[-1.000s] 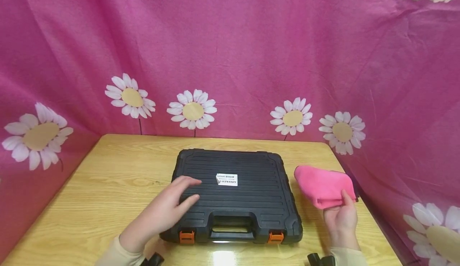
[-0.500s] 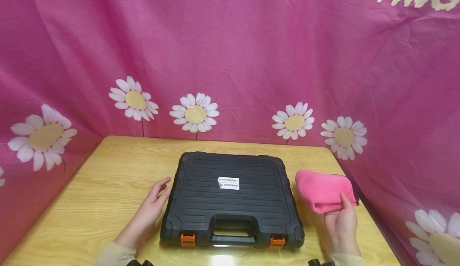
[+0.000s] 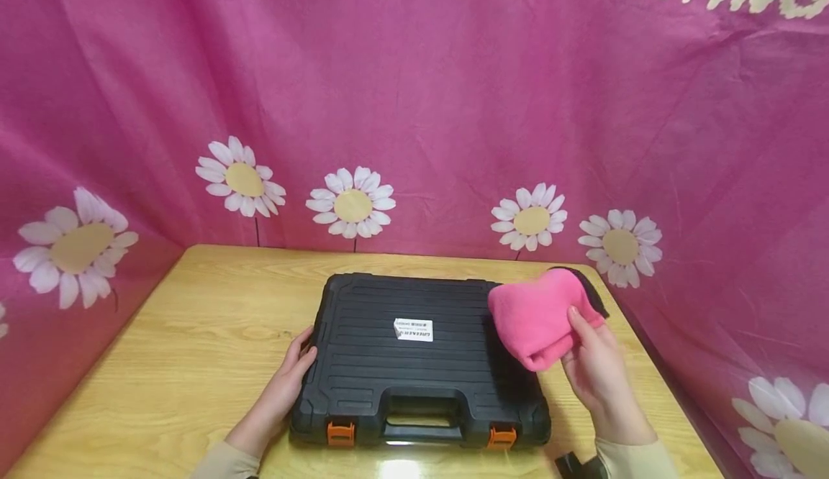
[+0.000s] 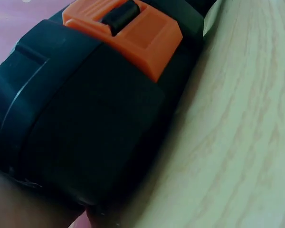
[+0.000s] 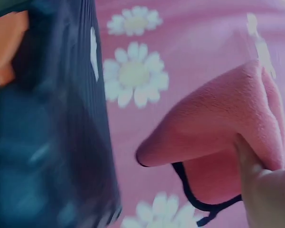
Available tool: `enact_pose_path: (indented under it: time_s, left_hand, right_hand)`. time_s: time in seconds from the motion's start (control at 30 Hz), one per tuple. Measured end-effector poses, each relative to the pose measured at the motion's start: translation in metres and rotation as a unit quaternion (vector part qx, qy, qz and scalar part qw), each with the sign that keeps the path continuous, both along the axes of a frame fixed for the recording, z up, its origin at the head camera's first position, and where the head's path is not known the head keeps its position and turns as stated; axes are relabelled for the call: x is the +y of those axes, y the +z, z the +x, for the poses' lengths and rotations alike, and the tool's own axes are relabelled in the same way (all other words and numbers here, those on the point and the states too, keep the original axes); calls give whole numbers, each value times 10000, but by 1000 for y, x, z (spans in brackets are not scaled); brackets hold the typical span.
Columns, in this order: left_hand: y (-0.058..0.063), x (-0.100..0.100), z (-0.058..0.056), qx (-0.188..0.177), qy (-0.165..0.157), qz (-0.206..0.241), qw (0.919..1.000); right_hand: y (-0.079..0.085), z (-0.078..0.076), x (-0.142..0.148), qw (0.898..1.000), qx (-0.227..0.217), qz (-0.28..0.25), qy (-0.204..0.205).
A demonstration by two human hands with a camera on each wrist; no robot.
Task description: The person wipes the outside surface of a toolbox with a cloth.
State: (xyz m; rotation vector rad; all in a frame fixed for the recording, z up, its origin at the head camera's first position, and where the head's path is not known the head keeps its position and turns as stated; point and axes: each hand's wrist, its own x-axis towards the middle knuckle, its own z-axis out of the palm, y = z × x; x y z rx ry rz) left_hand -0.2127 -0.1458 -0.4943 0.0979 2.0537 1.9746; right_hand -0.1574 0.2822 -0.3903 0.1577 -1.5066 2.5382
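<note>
A closed black plastic tool case (image 3: 414, 371) lies flat on the table, its handle and two orange latches (image 3: 341, 434) toward me and a white label (image 3: 414, 329) on its lid. My left hand (image 3: 285, 385) rests against the case's left side; in the left wrist view one orange latch (image 4: 142, 38) shows close up and the fingers are mostly out of sight. Raised over the case's right edge is a folded pink cloth (image 3: 534, 317) with dark trim. My right hand (image 3: 599, 371) pinches it, the thumb on top; the fingers beneath are hidden by the cloth.
The wooden table (image 3: 214, 335) extends left of the case and behind it. A pink curtain (image 3: 414, 105) printed with daisies hangs along the back and both sides of the table.
My left hand has drawn back from over the lid, then come against the case's left side. My right hand has lifted the pink cloth and brought it left over the case's right edge.
</note>
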Motion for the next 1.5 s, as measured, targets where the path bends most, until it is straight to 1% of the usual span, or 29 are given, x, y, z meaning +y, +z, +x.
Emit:
enact_pose_path:
  time_s: [0.03, 0.07, 0.13, 0.2, 0.3, 0.37, 0.43, 0.5, 0.57, 0.6, 0.67, 0.77, 0.83, 0.87, 0.93, 0.97, 1.03, 1.1, 1.17, 1.23, 1.27, 1.3, 1.33, 1.37, 1.47, 1.5]
  left_hand:
    - [0, 0, 0, -11, 16, 32, 10000]
    - [0, 0, 0, 0, 24, 56, 10000]
    - [0, -1, 0, 30, 37, 65, 10000]
    - [-1, -1, 0, 75, 33, 104, 9999]
    - [-2, 0, 1, 144, 9, 158, 9998]
    - [-4, 0, 1, 171, -1, 216, 9996]
    - [-5, 0, 1, 186, -13, 254, 9995]
    - [-6, -1, 1, 186, -18, 259, 9995]
    - [-7, -1, 1, 159, -2, 247, 9996]
    - [-7, -2, 1, 144, 5, 240, 9996]
    - [-8, -2, 2, 103, 15, 230, 9997]
    - [-8, -3, 2, 62, 15, 233, 9997]
    - [-7, -3, 2, 76, 21, 215, 9997]
    - [-7, -3, 2, 73, 21, 227, 9997]
    - [-6, -3, 2, 76, 27, 221, 9997]
    - [-6, -3, 1, 72, 28, 224, 9997]
    - [-7, -2, 1, 62, 28, 196, 9998]
    - [-7, -2, 0, 49, 15, 176, 9998]
    - [-8, -3, 0, 51, -1, 162, 9999]
    - [-8, -3, 0, 64, -19, 148, 9999]
    - [-8, -3, 0, 62, -23, 153, 9999]
    - [-8, -4, 0, 61, -25, 153, 9999]
    - [-8, -4, 1, 65, -25, 147, 9999]
    - [-8, -4, 0, 74, -28, 117, 9999]
    - [-6, -4, 0, 158, -82, 69, 9998]
    - [-6, -4, -1, 194, -106, 68, 9997]
  right_hand:
    - [7, -5, -8, 9991, -154, 394, 0]
    - [12, -11, -16, 9961, -320, 819, 9]
    - [22, -24, -31, 9857, -677, 1541, 35]
    - [29, -39, -47, 9739, -911, 2077, 64]
    - [34, -62, -69, 9544, -950, 2827, 111]
    - [35, -77, -84, 9357, -848, 3425, 2]
    - [33, -91, -99, 9063, -740, 4157, -181]
    - [30, -104, -115, 8734, -578, 4819, -394]
    - [25, -113, -130, 8449, -445, 5313, -437]
    - [23, -116, -137, 8324, -337, 5517, -386]
    - [18, -122, -151, 8156, -195, 5781, -141]
    - [13, -128, -170, 7909, 102, 6110, 330]
    - [10, -133, -182, 7729, 163, 6308, 670]
    - [8, -135, -187, 7634, 168, 6405, 821]
    - [7, -140, -198, 7385, 194, 6662, 1020]
    - [6, -142, -203, 7267, 225, 6778, 1090]
    - [6, -145, -213, 6996, 328, 7050, 1115]
    - [7, -148, -221, 6747, 502, 7287, 1057]
    - [8, -150, -230, 6592, 552, 7426, 1050]
    - [9, -151, -238, 6512, 498, 7492, 1106]
    - [9, -152, -242, 6436, 496, 7557, 1108]
    - [10, -152, -246, 6338, 476, 7640, 1112]
    - [10, -151, -250, 6196, 485, 7754, 1114]
    - [11, -151, -254, 6025, 511, 7883, 1137]
    - [12, -147, -263, 5385, 661, 8322, 1143]
    - [12, -145, -266, 5225, 681, 8422, 1147]
